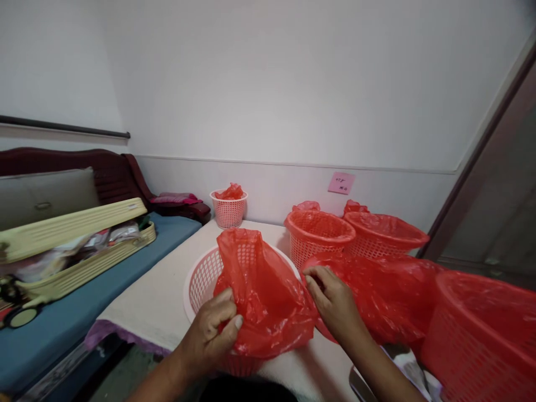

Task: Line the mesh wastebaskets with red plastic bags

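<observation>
A red plastic bag [268,296] is spread over the right part of a pink plastic basket [193,287], hiding much of its rim and inside. My left hand [213,326] is closed on the bag's near left edge, thumb pressed against the fingers. On the bag's right side, my right hand [330,298] pinches the red plastic between thumb and fingers, just right of the basket. Another heap of red plastic [389,290] lies behind and beyond my right forearm.
Red-lined baskets [320,243] stand along the wall and at the right [473,329]. A small pink basket [229,212] with red plastic is at the back. On the left, an open yellow suitcase [84,268] lies on a blue bed [176,223]. A pink note [341,182] is on the wall.
</observation>
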A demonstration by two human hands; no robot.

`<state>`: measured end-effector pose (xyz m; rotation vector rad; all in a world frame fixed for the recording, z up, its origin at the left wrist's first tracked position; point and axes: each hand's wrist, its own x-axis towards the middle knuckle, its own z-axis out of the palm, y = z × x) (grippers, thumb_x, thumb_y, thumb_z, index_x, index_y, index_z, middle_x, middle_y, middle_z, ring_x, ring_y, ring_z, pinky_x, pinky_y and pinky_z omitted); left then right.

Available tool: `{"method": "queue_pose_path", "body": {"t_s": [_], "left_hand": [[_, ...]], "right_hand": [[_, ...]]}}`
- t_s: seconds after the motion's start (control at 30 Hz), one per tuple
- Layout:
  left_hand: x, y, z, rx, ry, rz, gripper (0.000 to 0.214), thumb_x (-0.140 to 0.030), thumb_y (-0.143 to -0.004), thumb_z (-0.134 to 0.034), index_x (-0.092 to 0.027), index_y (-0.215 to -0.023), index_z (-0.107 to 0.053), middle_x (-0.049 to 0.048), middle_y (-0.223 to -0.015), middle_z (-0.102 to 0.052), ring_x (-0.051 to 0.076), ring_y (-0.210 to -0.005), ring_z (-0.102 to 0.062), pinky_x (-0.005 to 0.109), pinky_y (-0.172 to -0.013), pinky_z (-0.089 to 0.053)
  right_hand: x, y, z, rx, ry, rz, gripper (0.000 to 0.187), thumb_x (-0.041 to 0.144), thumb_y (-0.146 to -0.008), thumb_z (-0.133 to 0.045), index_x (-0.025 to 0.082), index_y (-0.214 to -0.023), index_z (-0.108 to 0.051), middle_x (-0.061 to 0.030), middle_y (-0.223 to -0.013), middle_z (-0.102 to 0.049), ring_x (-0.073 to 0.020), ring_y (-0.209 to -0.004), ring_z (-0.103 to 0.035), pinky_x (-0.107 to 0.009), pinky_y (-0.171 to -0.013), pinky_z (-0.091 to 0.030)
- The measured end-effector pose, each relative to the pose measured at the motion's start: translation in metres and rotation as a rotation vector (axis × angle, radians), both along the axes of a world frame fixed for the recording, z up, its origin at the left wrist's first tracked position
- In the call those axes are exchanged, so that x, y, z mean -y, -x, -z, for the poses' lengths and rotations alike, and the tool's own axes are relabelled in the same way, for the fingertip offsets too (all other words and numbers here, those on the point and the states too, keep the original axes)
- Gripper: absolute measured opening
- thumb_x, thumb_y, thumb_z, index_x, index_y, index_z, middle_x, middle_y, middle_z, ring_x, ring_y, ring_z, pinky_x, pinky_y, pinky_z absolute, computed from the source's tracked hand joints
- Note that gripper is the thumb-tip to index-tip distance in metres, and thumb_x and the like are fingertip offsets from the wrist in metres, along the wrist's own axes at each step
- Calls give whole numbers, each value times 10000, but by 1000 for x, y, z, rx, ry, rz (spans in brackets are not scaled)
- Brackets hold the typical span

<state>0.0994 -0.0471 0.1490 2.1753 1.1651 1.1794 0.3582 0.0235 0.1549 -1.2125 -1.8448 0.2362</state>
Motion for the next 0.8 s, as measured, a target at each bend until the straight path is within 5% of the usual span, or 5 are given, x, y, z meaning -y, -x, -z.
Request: {"method": "queue_pose_path", "body": {"t_s": [0.2, 0.37, 0.57, 0.8], "left_hand": [[2, 2, 1, 0, 27, 114, 336, -354, -897, -414, -209, -609, -320, -3, -750, -416, 150, -719, -461, 284, -663, -337], [1, 1, 2, -3, -2, 118, 278, -302, -876, -414, -209, -631, -320, 12, -809, -427, 164, -783, -483, 290, -715, -357], [3, 2, 2, 27, 25, 127, 234, -294, -860, -415, -221, -659, -320, 53, -891, -515, 189, -834, -528, 304, -763, -392], [3, -2, 2, 195, 159, -36, 133, -183, -733, -472, -242, -712, -355, 25, -844, -540, 177, -804, -523, 290, -737, -402]], "right_hand": [[-25, 26, -8, 506, 124, 144, 233, 297, -890, -525, 133, -1032, -609, -139, -1028, -635, -262, -940, -583, -361, -816, -419], [-31, 46, -19, 840, 40, 162, 227, 144, -895, -415, 136, -966, -630, -159, -1004, -654, -314, -960, -574, -403, -795, -372], [-36, 60, -13, 896, 105, 47, 286, 32, -797, -418, 133, -957, -632, -144, -927, -710, -297, -913, -626, -384, -754, -377], [-36, 61, -8, 817, 154, 9, 261, 79, -811, -411, 127, -970, -613, -171, -901, -714, -299, -844, -661, -464, -835, -369]]}}
